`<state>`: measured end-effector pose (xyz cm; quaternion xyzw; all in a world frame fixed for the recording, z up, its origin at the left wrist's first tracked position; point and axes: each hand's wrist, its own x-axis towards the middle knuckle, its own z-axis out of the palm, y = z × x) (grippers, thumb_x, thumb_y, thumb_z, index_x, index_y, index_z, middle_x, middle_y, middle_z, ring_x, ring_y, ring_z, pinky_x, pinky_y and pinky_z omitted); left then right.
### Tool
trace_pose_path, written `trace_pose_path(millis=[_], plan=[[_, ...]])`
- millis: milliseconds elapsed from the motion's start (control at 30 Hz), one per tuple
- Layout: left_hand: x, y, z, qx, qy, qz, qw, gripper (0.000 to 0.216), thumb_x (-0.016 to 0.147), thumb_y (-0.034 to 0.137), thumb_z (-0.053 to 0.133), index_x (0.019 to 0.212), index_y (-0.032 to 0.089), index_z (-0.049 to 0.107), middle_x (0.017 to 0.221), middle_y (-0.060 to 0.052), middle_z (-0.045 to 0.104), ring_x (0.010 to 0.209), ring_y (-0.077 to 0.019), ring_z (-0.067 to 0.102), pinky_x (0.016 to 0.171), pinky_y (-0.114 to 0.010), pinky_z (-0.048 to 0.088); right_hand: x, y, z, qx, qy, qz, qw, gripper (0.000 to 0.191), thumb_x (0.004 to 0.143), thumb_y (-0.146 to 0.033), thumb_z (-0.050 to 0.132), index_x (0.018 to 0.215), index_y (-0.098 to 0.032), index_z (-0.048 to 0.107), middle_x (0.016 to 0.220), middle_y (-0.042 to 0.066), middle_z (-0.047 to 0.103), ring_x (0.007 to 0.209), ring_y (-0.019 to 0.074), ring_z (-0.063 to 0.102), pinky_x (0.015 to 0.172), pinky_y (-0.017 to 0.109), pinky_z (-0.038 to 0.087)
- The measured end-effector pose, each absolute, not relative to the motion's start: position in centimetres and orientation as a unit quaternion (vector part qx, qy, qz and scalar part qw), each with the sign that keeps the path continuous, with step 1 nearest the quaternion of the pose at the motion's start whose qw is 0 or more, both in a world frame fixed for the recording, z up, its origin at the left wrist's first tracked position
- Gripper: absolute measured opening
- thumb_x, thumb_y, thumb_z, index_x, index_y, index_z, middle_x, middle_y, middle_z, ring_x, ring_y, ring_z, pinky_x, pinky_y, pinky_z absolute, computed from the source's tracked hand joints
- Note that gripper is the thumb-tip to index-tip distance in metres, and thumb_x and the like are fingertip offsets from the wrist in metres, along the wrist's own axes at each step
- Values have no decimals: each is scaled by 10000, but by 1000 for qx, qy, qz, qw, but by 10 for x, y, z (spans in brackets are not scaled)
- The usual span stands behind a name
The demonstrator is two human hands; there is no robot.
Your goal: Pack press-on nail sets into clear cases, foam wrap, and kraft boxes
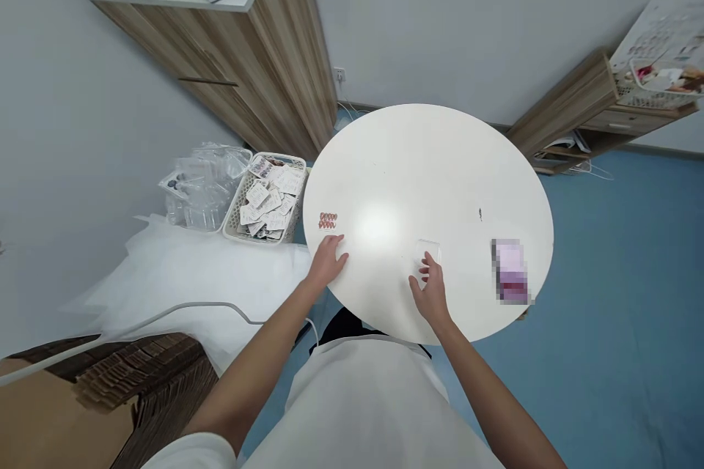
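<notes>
My left hand (328,261) rests at the left side of the round white table (429,154), thumb apart from its fingers and nothing held. Just beyond its fingertips lies a set of small reddish oval pieces (328,220) in two rows; they look like press-on nails. A clear, flat plastic piece (429,244), perhaps a box or lid, lies nearer the table's middle. Over its near edge is my right hand (432,292), fingers slightly bent and thumb spread; whether the fingertips touch the plastic is unclear.
A pixelated purple and pink object (510,271) lies at the table's right, with a tiny dark item (480,214) behind it. Left of the table stand a basket of cards (267,198) and clear plastic packaging (206,187). Flattened cardboard (143,381) is at lower left. A wooden cabinet (280,51) stands behind.
</notes>
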<state>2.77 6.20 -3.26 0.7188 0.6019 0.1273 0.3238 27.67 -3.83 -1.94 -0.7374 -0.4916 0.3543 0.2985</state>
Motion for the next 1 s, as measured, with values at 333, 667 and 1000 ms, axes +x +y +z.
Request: trace_pose_path(millis=[333,667,1000], plan=[[-32,145,-41,711,637,-22,297,683,678,160,593,1285,160,279,1053,-112,514,945,-219,517,743,-268,385,154,73,-44,-661,-600,420,165,631,748,-258,492,1315,-254,215,1194,83,398,1043,211,441,871,383,398],[-31,158,-63,702,612,0,363,681,665,96,585,1279,194,309,981,-82,550,861,-205,528,674,-263,382,116,124,-63,-700,-618,353,61,640,745,-240,538,1305,-255,230,1042,76,464,969,232,460,747,347,408],[-38,149,-60,694,597,81,395,556,691,71,553,1200,210,379,1040,-64,455,757,-138,527,686,-264,423,112,123,-63,-719,-608,330,66,562,731,-197,558,1234,-269,317,1026,60,484,923,209,475,666,304,400]])
